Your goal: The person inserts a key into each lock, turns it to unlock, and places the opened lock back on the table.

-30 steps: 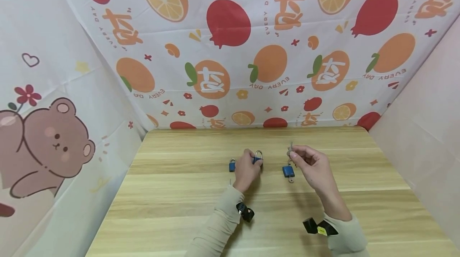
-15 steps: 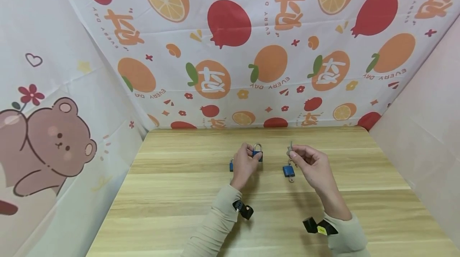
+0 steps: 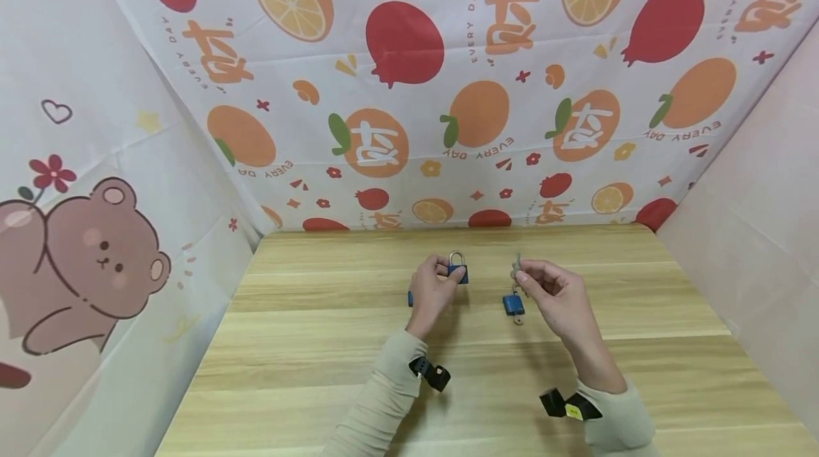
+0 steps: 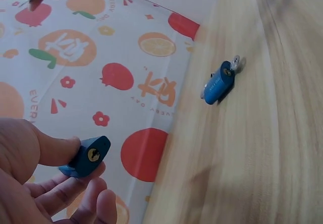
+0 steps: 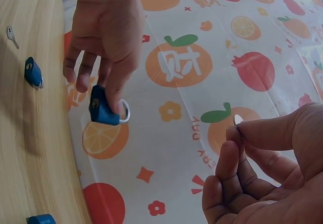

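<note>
Head view: the left hand point(image 3: 432, 292) pinches a blue, block-shaped padlock with a metal shackle point(image 3: 458, 274) above the pale wood-grain worktop point(image 3: 288, 357); the right hand point(image 3: 566, 300), well apart, pinches a small silvery metal key point(image 3: 517, 266). The padlock should be rigid and dense for its size, smooth-sided, best held across its broad faces, leaving the keyhole point(image 4: 94, 155) free; the key, light and slippery. White fruit-printed cloth point(image 3: 425, 105) hangs behind the worktop.

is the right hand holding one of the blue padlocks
No, the right hand pinches a small key, while the left hand holds a blue padlock.
</note>
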